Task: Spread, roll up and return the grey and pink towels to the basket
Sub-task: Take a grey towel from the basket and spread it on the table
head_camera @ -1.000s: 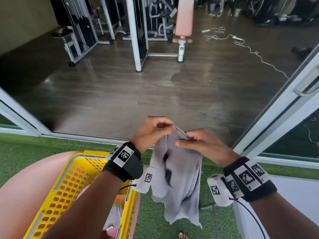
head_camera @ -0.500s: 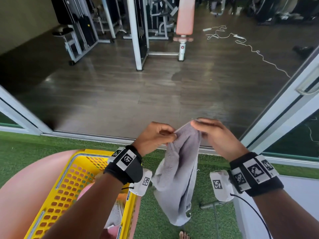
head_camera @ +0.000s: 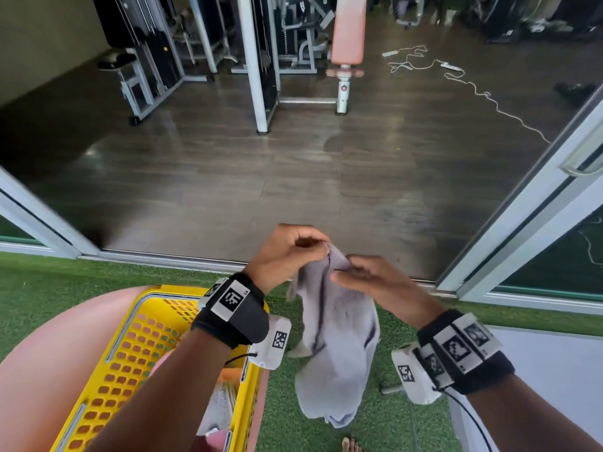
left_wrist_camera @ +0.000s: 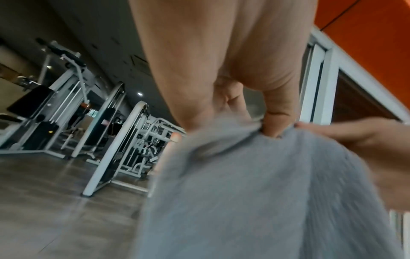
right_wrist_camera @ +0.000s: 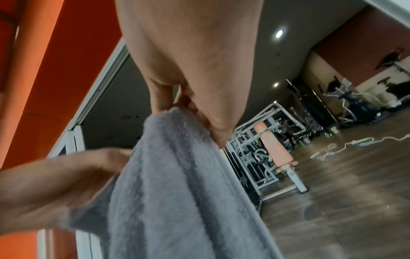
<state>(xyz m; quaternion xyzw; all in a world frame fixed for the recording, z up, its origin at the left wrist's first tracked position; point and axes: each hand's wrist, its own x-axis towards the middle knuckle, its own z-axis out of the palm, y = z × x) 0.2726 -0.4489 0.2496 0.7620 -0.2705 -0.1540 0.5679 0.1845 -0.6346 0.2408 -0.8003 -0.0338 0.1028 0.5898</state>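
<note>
A grey towel (head_camera: 336,347) hangs crumpled in the air in front of me, above the green turf. My left hand (head_camera: 293,252) pinches its top edge, seen up close in the left wrist view (left_wrist_camera: 272,126). My right hand (head_camera: 368,275) grips the same top edge just to the right, its fingers curled over the cloth (right_wrist_camera: 184,112). The towel (left_wrist_camera: 255,192) fills the lower part of both wrist views (right_wrist_camera: 168,192). A yellow perforated basket (head_camera: 130,353) stands at lower left under my left forearm, with pink and pale cloth (head_camera: 222,409) inside it.
A large pink rounded thing (head_camera: 49,370) lies left of the basket. A white surface (head_camera: 538,360) sits at lower right. White sliding-door frames (head_camera: 522,230) flank a dark wooden gym floor (head_camera: 261,177) with weight machines (head_camera: 257,60) and a cable (head_camera: 473,86).
My hands have come close together again at the towel's top edge, the right one dropping a little. The towel hangs more bunched and wider than half a second ago.
</note>
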